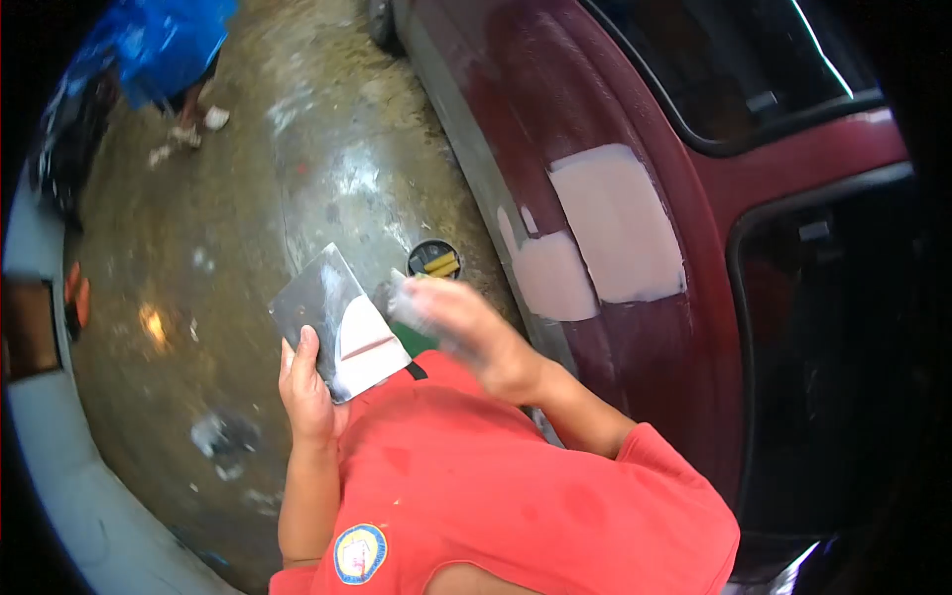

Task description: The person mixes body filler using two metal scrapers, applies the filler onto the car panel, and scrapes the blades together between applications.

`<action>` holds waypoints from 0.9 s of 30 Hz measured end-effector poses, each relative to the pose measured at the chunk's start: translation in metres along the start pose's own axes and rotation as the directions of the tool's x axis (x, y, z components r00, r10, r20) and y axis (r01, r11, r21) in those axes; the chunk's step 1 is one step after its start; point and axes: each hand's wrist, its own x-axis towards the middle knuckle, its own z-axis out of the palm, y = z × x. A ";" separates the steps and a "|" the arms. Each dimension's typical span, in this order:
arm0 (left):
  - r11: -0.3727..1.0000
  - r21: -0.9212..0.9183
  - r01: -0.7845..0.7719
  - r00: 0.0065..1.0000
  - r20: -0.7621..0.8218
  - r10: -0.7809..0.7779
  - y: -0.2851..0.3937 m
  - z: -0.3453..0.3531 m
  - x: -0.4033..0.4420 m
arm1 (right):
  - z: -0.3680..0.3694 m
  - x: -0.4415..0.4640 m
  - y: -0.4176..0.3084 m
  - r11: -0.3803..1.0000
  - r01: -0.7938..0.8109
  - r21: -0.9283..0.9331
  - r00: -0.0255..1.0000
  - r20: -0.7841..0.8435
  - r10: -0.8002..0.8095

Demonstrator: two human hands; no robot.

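My left hand [309, 397] grips the near edge of a flat grey board [315, 297], its thumb lying on top. On the board is a smooth patch of white putty [365, 332], crossed by a thin reddish streak. To the right of the board, my right hand [481, 337] is smeared by motion. Its fingers seem closed around a thin greyish piece [400, 297], too blurred to name. Beside me stands a dark red car [645, 397], whose side carries a large pale pink filler patch [620, 223] and a smaller one [555, 276] adjoining it.
On the floor beyond my hands sits a round black container [434, 248] with yellow pieces in it. The concrete floor [228, 268] looks wet and stained. Blue plastic sheeting [174, 50] hangs at the upper left, and a pale low wall [59, 446] runs along the left.
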 end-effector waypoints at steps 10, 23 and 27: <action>0.981 0.191 -0.030 0.999 0.023 0.026 0.039 0.062 0.123 | -0.023 0.079 0.089 0.942 0.032 -0.335 0.989 -0.125 -0.078; 0.966 0.244 -0.082 0.869 0.491 -0.051 0.088 0.169 0.272 | -0.014 0.080 0.169 0.360 -0.089 0.929 0.432 -0.290 0.854; 0.953 0.278 0.116 0.766 0.586 -0.264 0.061 0.197 0.329 | 0.014 0.077 0.188 0.270 0.499 0.824 0.351 -0.477 0.806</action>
